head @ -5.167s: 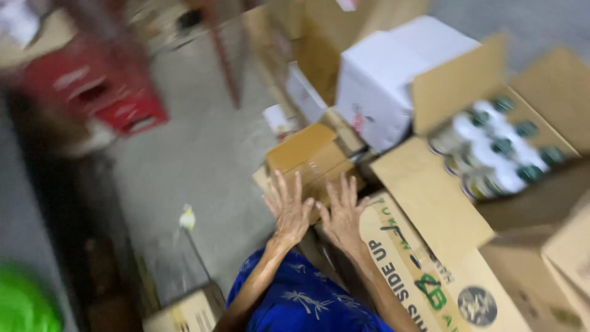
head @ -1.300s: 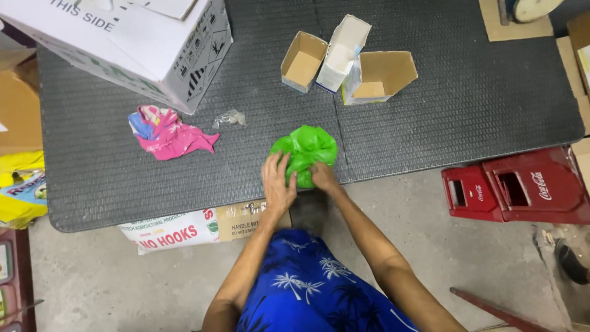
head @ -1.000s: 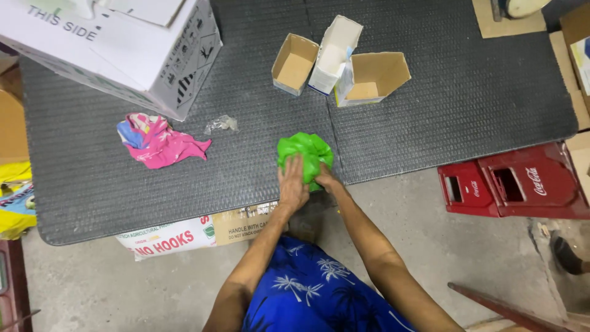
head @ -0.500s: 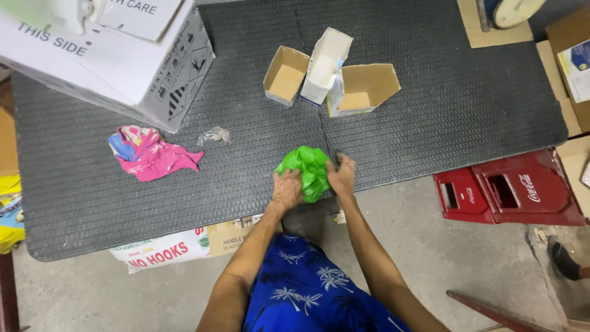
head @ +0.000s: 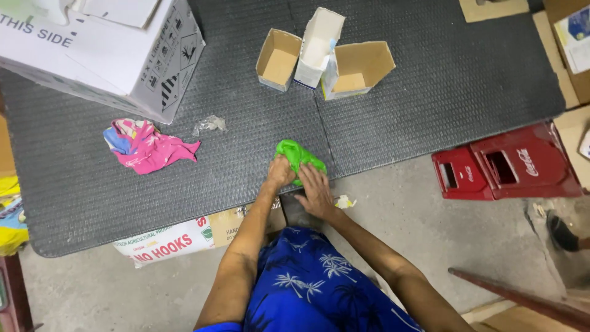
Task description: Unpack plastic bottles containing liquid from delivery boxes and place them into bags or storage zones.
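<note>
Two bare hands work at the near edge of a dark ribbed mat (head: 184,203) spread over a concrete floor. The left hand (head: 281,173) is curled into a loose fist, its fingers closed on the near side of a crumpled green plastic bag (head: 297,156). The right hand (head: 316,189) lies flatter, fingers together and pressed down on the bag's lower right edge. The bag sits on the mat close to its front edge, just beside the seam where two mat sections meet. To compress the bag well, it looks wise to keep the flat hand pinning one side while the fist gathers the loose plastic inward, squeezing air out slowly so the bundle does not spring open.

Farther left lies a pink patterned cloth (head: 150,146), well apart from the hands, with a scrap of clear wrapper (head: 210,124) near it. Beyond, three small open cartons (head: 322,58) stand together, and a large white cardboard box (head: 104,52) fills the far left corner. To the right, off the mat, rest two red plastic crates (head: 507,165).
</note>
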